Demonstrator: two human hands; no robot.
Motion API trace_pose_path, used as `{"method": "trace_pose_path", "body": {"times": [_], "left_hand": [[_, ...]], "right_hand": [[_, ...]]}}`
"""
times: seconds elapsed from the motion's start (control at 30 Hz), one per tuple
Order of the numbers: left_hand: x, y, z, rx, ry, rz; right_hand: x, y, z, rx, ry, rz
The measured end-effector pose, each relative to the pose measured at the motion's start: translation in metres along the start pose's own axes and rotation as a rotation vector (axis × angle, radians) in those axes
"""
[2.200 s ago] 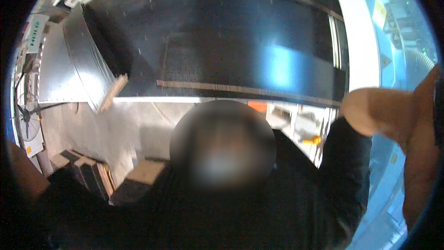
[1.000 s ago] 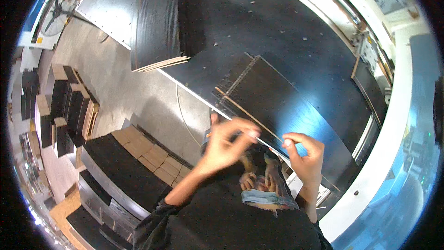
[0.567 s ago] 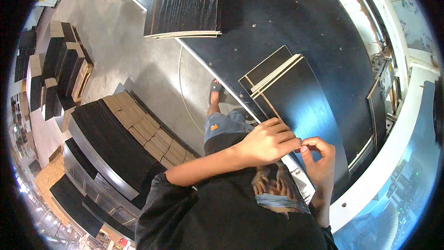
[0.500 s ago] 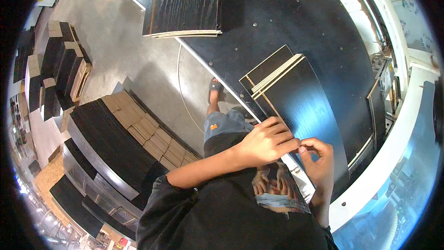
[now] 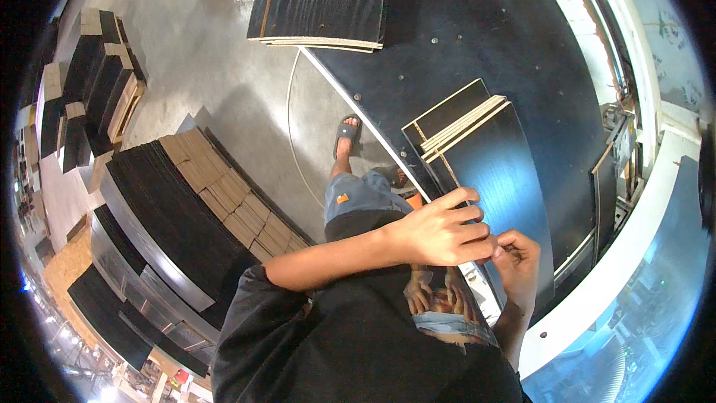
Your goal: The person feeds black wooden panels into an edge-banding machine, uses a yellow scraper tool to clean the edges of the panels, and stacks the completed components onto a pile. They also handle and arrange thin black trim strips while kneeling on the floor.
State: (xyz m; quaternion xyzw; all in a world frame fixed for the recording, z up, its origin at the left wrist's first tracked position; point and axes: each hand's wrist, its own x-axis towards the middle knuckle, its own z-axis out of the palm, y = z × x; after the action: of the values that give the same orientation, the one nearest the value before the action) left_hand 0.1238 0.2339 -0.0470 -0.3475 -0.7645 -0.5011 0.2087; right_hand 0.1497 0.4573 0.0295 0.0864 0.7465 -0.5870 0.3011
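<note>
My left hand (image 5: 446,230) reaches across in front of my body, its fingers curled and closed. Its fingertips meet those of my right hand (image 5: 518,260), where thumb and forefinger are pinched together. Whatever sits between the fingers, if anything, is too small or hidden to make out. Both hands are over the near edge of a stack of black panels (image 5: 498,168) with pale cut edges, lying on the dark table (image 5: 418,78). A smaller black panel (image 5: 447,110) lies partly under the stack's far end.
Another stack of black wood-grain boards (image 5: 321,0) overhangs the table's left edge at the far side. A white curved machine frame (image 5: 597,302) borders the right. Tall piles of dark boards (image 5: 171,201) stand on the floor at left, beside a hose (image 5: 290,116).
The whole view has shifted slightly, with the table and panels lower and to the right. Both hands stay together, and the right hand's fingers have drawn in closer to the left's.
</note>
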Motion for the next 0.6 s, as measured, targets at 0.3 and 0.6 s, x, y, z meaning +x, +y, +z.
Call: {"method": "trace_pose_path", "body": {"times": [0.3,0.6], "left_hand": [[-0.011,-0.004,0.006,-0.025,0.026,0.015],[-0.005,-0.004,-0.002,-0.044,-0.012,0.046]], "right_hand": [[0.003,-0.013,0.001,-0.064,-0.041,0.094],[0.003,-0.018,0.012,-0.041,-0.032,-0.017]]}}
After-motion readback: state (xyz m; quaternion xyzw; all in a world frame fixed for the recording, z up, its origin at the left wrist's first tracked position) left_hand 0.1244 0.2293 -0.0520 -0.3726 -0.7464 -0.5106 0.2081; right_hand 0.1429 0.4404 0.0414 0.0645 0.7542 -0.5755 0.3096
